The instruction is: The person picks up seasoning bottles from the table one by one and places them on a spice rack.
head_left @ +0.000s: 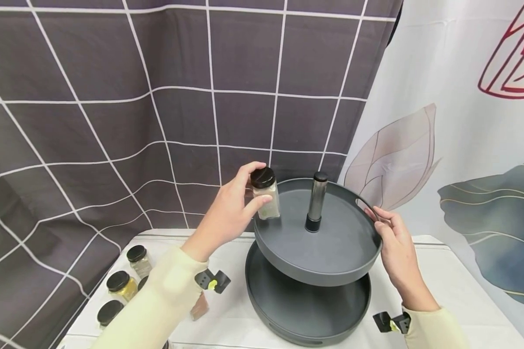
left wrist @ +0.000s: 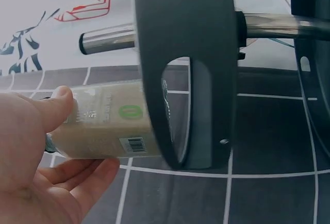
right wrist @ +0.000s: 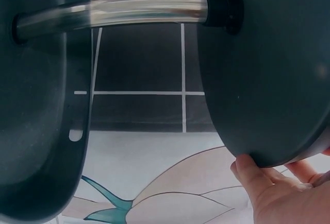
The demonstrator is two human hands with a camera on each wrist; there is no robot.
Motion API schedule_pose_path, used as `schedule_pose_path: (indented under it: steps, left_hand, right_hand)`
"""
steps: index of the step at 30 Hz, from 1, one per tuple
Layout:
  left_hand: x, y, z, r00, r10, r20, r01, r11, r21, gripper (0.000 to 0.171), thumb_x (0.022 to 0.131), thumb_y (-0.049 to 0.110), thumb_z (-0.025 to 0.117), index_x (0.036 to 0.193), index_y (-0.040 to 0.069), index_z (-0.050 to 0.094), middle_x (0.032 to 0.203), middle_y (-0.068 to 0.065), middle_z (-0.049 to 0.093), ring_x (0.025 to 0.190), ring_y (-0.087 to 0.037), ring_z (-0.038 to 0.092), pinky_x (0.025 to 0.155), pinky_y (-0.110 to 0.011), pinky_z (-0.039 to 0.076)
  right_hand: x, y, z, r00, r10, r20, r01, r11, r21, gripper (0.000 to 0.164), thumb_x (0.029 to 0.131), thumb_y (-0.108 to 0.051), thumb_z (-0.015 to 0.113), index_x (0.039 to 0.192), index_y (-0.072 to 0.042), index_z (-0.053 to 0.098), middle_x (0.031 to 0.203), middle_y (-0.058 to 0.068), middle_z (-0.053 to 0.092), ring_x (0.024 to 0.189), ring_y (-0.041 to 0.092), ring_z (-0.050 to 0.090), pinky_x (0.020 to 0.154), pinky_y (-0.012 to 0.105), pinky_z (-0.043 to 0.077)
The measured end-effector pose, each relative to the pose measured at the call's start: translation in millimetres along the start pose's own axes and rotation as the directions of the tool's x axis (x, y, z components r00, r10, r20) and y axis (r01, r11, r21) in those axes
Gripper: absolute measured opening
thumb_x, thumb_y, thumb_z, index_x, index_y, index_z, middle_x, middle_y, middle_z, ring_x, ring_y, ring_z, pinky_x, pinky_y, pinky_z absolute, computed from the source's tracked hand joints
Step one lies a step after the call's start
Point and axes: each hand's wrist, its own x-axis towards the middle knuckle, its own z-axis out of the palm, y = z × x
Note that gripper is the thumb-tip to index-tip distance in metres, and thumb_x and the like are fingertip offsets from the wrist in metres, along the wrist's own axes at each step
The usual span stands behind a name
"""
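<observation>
My left hand (head_left: 231, 206) grips a square spice jar (head_left: 269, 207) with a black lid and pale contents, fingers and thumb around its upper part. The jar stands upright at the left side of the upper tier of a dark grey two-tier round tray (head_left: 284, 249). In the left wrist view the lower end of the jar (left wrist: 111, 123) is partly behind the tier's wall. With my right hand (head_left: 395, 247) I hold the upper tier's right rim beside its handle slot. The thumb (right wrist: 250, 175) lies against the tier's underside in the right wrist view.
A metal post (head_left: 316, 201) with a black cap rises from the upper tier. The lower tier (head_left: 310, 315) rests on the white table (head_left: 231, 257). Several black-lidded jars (head_left: 122, 286) stand at the left. A brownish item (head_left: 200, 308) is half hidden by the left sleeve. Behind hangs a grey gridded curtain (head_left: 244, 116).
</observation>
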Motion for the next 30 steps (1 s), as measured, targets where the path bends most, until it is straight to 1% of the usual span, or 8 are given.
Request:
schedule_pose_path:
  steps: [2, 6, 12, 16, 21, 25, 30]
  left_hand:
    - [-1.9, -1.4, 2.3, 1.000, -0.017, 0.008, 0.017, 1.000, -0.003, 0.057, 0.088, 0.027, 0.064, 0.137, 0.021, 0.035, 0.111, 0.004, 0.058, 0.092, -0.007, 0.059, 0.084, -0.025, 0.050]
    - [-4.8, -3.1, 6.4, 0.998, -0.048, 0.032, 0.048, 0.999, 0.002, 0.057, 0.088, 0.029, 0.063, 0.137, 0.023, 0.035, 0.115, 0.003, 0.057, 0.095, -0.008, 0.059, 0.085, -0.029, 0.051]
    - [-7.7, -7.0, 12.8, 0.997, -0.071, 0.037, 0.070, 0.997, 0.030, 0.056, 0.087, 0.029, 0.064, 0.135, 0.025, 0.036, 0.113, 0.004, 0.058, 0.094, -0.006, 0.058, 0.084, -0.025, 0.050]
    - [-9.4, -8.1, 15.0, 0.997, -0.065, 0.043, 0.063, 0.997, 0.049, 0.056, 0.087, 0.029, 0.065, 0.135, 0.025, 0.037, 0.105, 0.005, 0.058, 0.086, -0.005, 0.057, 0.077, -0.024, 0.049]
    - [-10.1, -8.0, 16.8, 0.997, -0.055, 0.051, 0.050, 0.995, 0.082, 0.057, 0.087, 0.030, 0.065, 0.135, 0.024, 0.037, 0.091, 0.005, 0.054, 0.076, -0.009, 0.049, 0.067, -0.025, 0.046]
    - [-10.6, -8.0, 18.1, 0.997, -0.053, 0.056, 0.047, 0.995, 0.088, 0.057, 0.087, 0.029, 0.065, 0.136, 0.022, 0.036, 0.093, 0.005, 0.055, 0.077, -0.009, 0.050, 0.070, -0.026, 0.046]
    - [-11.6, -8.1, 19.1, 0.997, -0.055, 0.063, 0.050, 0.996, 0.080, 0.057, 0.088, 0.028, 0.064, 0.137, 0.022, 0.035, 0.105, 0.005, 0.057, 0.085, -0.008, 0.052, 0.078, -0.027, 0.047]
  right_hand:
    - [-0.2, 0.2, 0.1, 1.000, 0.000, 0.000, 0.000, 1.000, -0.003, 0.038, 0.102, -0.019, 0.029, 0.133, 0.000, 0.038, 0.133, 0.021, 0.049, 0.123, 0.009, 0.046, 0.089, 0.006, 0.037]
    - [-0.2, 0.4, -0.2, 1.000, 0.006, -0.004, -0.006, 1.000, -0.013, 0.039, 0.102, -0.020, 0.029, 0.134, -0.001, 0.038, 0.133, 0.020, 0.049, 0.123, 0.008, 0.046, 0.089, 0.005, 0.037]
    - [-0.3, 0.4, 0.2, 1.000, 0.009, -0.011, -0.009, 1.000, -0.014, 0.039, 0.102, -0.020, 0.029, 0.134, 0.000, 0.038, 0.133, 0.020, 0.049, 0.123, 0.009, 0.046, 0.088, 0.005, 0.037]
    - [0.1, 0.2, 0.8, 1.000, 0.008, -0.015, -0.008, 1.000, -0.013, 0.038, 0.101, -0.018, 0.029, 0.133, 0.001, 0.039, 0.132, 0.020, 0.050, 0.122, 0.008, 0.047, 0.088, 0.005, 0.037]
    - [0.3, 0.3, 1.0, 1.000, 0.006, -0.018, -0.006, 1.000, -0.028, 0.038, 0.101, -0.019, 0.029, 0.133, 0.000, 0.039, 0.132, 0.019, 0.050, 0.121, 0.007, 0.047, 0.088, 0.004, 0.037]
    - [0.2, 0.4, 1.1, 1.000, 0.006, -0.019, -0.007, 1.000, -0.031, 0.038, 0.102, -0.019, 0.029, 0.133, 0.000, 0.039, 0.131, 0.020, 0.050, 0.121, 0.007, 0.047, 0.088, 0.004, 0.037]
    - [0.1, 0.5, 1.1, 1.000, 0.009, -0.021, -0.010, 0.999, -0.039, 0.038, 0.102, -0.020, 0.029, 0.133, -0.001, 0.039, 0.131, 0.019, 0.050, 0.122, 0.008, 0.047, 0.088, 0.004, 0.037]
